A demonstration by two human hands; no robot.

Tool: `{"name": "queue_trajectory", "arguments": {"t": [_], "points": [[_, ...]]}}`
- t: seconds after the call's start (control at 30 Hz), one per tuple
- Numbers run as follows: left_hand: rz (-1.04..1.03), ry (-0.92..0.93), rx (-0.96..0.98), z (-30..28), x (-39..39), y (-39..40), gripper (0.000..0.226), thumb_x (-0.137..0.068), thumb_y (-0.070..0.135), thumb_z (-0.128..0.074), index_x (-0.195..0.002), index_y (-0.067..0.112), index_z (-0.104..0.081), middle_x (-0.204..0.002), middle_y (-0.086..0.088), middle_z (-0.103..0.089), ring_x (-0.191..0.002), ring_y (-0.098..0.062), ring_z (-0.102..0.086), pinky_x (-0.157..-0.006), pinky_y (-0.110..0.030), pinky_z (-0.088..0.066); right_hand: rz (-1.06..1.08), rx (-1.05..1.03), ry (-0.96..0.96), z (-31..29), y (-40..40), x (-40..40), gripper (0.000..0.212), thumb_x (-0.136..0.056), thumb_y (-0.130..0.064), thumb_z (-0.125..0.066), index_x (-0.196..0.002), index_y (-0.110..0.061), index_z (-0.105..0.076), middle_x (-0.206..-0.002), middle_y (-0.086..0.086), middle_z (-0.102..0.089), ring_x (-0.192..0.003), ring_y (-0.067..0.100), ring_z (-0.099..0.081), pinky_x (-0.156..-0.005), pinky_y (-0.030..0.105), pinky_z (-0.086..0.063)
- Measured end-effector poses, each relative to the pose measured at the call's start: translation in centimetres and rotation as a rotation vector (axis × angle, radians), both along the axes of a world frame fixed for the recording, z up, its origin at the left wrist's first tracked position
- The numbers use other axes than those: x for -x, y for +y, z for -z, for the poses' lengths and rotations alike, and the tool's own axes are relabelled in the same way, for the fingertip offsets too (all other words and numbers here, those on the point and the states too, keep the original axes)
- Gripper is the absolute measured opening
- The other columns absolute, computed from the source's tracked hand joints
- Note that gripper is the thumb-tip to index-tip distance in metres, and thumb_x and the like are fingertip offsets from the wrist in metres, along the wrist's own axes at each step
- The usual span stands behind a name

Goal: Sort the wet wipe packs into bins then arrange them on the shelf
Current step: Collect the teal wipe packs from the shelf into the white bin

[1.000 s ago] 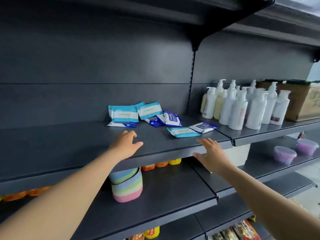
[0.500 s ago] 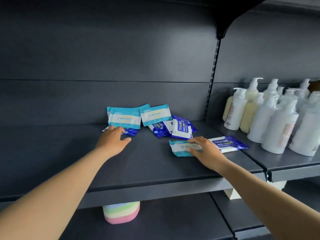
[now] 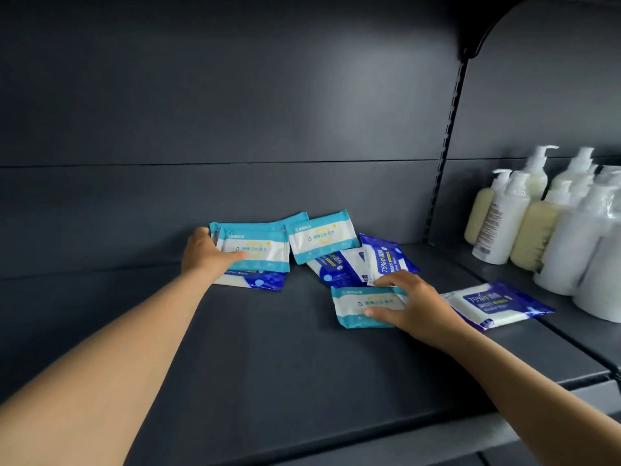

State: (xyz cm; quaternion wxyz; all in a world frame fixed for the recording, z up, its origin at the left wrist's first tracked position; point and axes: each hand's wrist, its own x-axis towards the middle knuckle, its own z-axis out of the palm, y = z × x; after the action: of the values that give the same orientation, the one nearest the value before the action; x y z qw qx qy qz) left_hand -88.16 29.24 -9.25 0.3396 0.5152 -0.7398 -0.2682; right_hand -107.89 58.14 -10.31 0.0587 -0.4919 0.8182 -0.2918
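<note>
On the dark shelf (image 3: 268,348), the left hand (image 3: 205,253) gripped a teal pack (image 3: 258,250) leaning at the back wall, while the right hand (image 3: 410,304) pinched another teal pack (image 3: 359,307) lying flat, blue packs (image 3: 342,267) between them.

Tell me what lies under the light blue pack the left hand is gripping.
Under the light blue pack held by the left hand, a dark blue and white pack lies flat on the shelf. Only its front edge shows; the rest is covered.
</note>
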Motion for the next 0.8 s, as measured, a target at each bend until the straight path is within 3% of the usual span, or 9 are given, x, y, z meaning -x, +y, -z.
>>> {"name": "queue_trajectory", "arguments": {"t": [0.07,0.17,0.3,0.43,0.53,0.63,0.73,0.8], "points": [[-0.010,0.063,-0.095,0.6,0.2,-1.0,0.074,-0.059,0.038,-0.087,-0.116,0.008,-0.051,-0.119,-0.004,-0.058,-0.103,-0.024,-0.059,-0.085,-0.039,-0.051,0.014,0.028,0.005,0.0,0.0,0.0,0.055,-0.069,-0.053,-0.074,-0.117,-0.033,-0.056,-0.117,-0.016,-0.050,-0.110,0.004,-0.047,-0.089,0.020,-0.038],[0.030,0.211,-0.225,1.5,0.3,-1.9,0.062,-0.057,0.040,-0.087,-0.105,0.011,-0.060,-0.104,-0.002,-0.068,-0.089,-0.019,-0.065,-0.072,-0.034,-0.053,0.056,0.035,0.025,-0.1,0.0,-0.1,0.065,-0.063,-0.059,-0.075,-0.117,-0.031,-0.055,-0.111,-0.018,-0.047,-0.110,0.004,-0.045,-0.094,0.026,-0.042],[0.068,0.308,-0.219,2.2,0.4,-1.9,0.055,-0.060,0.035,-0.087,-0.103,0.014,-0.060,-0.097,0.002,-0.068,-0.087,-0.017,-0.066,-0.072,-0.033,-0.053,0.075,0.045,-0.009,-0.1,0.0,-0.1,0.064,-0.057,-0.063,-0.075,-0.110,-0.035,-0.054,-0.106,-0.020,-0.047,-0.110,0.004,-0.045,-0.090,0.023,-0.040],[0.166,0.342,-0.262,1.8,0.6,-1.5,0.036,-0.071,0.023,-0.082,-0.100,0.014,-0.064,-0.091,0.004,-0.067,-0.079,-0.010,-0.062,-0.059,-0.023,-0.045,0.070,0.015,-0.037,0.0,0.1,0.3,0.093,-0.039,-0.082,-0.060,-0.117,-0.030,-0.059,-0.105,-0.017,-0.053,-0.105,0.004,-0.051,-0.087,0.021,-0.042],[0.243,0.358,-0.282,1.5,0.4,-1.4,0.026,-0.074,0.020,-0.079,-0.094,0.018,-0.064,-0.088,0.008,-0.067,-0.079,-0.008,-0.063,-0.059,-0.023,-0.046,0.052,0.001,-0.074,0.1,0.5,0.8,0.113,-0.028,-0.094,-0.054,-0.119,-0.028,-0.061,-0.113,-0.016,-0.057,-0.104,0.001,-0.053,-0.089,0.021,-0.043],[0.265,0.382,-0.282,1.4,0.1,-1.3,0.030,-0.074,0.020,-0.080,-0.096,0.020,-0.060,-0.092,0.009,-0.066,-0.085,-0.011,-0.064,-0.064,-0.026,-0.049,0.032,-0.008,-0.132,-0.2,0.6,0.8,0.096,-0.027,-0.092,-0.060,-0.102,-0.031,-0.065,-0.106,-0.016,-0.060,-0.099,0.001,-0.055,-0.084,0.017,-0.042],[0.286,0.431,-0.280,1.4,-0.1,-1.4,0.040,-0.073,0.018,-0.081,-0.106,0.016,-0.059,-0.098,0.005,-0.068,-0.089,-0.015,-0.066,-0.067,-0.029,-0.052,0.009,-0.067,-0.160,-0.9,0.4,-0.1,0.060,-0.044,-0.069,-0.072,-0.091,-0.034,-0.063,-0.100,-0.012,-0.060,-0.094,0.004,-0.055,-0.078,0.016,-0.042],[0.296,0.461,-0.281,1.4,-0.3,-1.3,0.041,-0.073,0.016,-0.080,-0.107,0.015,-0.058,-0.099,0.005,-0.068,-0.090,-0.016,-0.066,-0.064,-0.029,-0.051,0.010,-0.167,-0.143,-1.5,0.2,-0.2,0.048,-0.055,-0.060,-0.077,-0.093,-0.035,-0.062,-0.099,-0.012,-0.060,-0.091,0.003,-0.056,-0.074,0.016,-0.042]]}}
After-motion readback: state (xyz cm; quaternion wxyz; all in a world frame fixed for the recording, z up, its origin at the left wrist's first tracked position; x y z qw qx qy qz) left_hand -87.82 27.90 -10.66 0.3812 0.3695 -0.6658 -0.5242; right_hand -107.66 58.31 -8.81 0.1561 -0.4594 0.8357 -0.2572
